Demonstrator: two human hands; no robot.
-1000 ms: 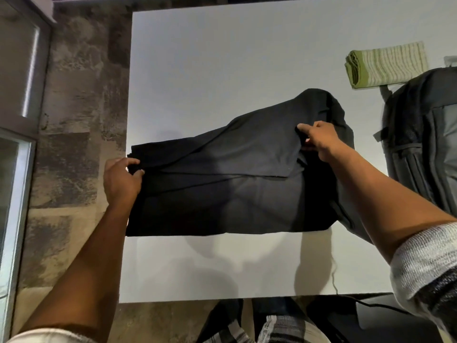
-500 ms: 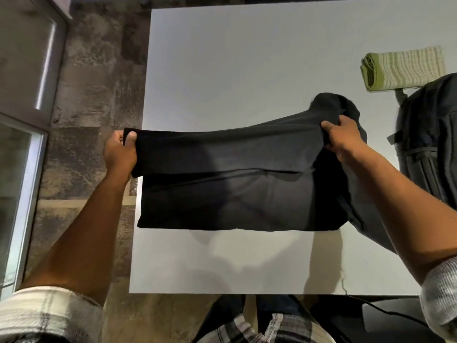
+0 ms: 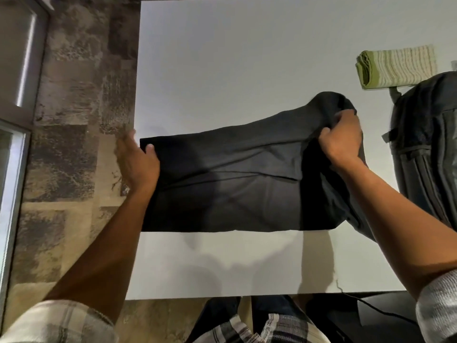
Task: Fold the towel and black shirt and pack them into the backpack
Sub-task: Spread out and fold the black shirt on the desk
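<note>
The black shirt [image 3: 235,184] lies half-folded on the white table [image 3: 247,58]. The left hand [image 3: 138,162] pinches its left edge; the right hand [image 3: 342,137] clutches its bunched right end. Beyond the shirt's right end lie the folded green striped towel [image 3: 395,66] and the backpack [image 3: 425,144]. No writing is legible.

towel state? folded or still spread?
Folded. The towel lies as a compact bundle on the table, stacked layers showing at its left end, beside the backpack.

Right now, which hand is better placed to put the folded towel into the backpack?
Right hand: it grips the black shirt on the side nearer the towel and backpack; the left hand is at the far edge.
</note>
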